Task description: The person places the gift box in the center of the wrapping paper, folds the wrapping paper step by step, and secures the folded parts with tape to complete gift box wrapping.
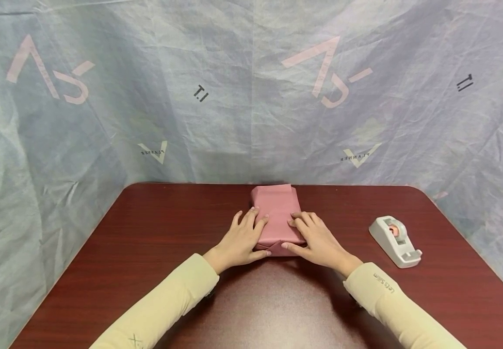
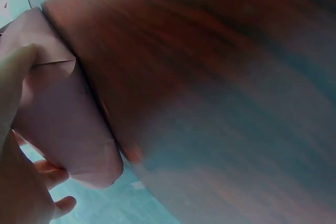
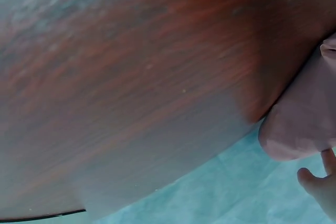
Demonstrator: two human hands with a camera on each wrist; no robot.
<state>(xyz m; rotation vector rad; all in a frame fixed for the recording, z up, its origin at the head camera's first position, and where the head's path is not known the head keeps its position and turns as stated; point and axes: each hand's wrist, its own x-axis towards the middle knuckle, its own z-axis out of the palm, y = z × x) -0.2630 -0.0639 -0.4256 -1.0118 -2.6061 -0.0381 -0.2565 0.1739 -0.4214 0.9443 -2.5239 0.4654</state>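
Note:
A box wrapped in pink paper (image 1: 275, 199) lies on the table between both hands, its near end showing a folded flap (image 1: 281, 247). From the left side my left hand (image 1: 241, 241) holds it, fingertips along the top's left edge and thumb at the near end. My right hand (image 1: 321, 243) grips the opposite side, bent fingers on the top and thumb near the flap. In the left wrist view the left thumb (image 2: 23, 64) presses on the end of the pink box (image 2: 63, 114). The right wrist view catches only fingertips (image 3: 310, 182) beside the box's far corner (image 3: 294, 135).
A white tape dispenser (image 1: 394, 242) with a roll of tape in it stands on the right of the dark red wooden table (image 1: 164, 223). Grey printed cloth (image 1: 225, 135) hangs behind the table's back edge and along both sides.

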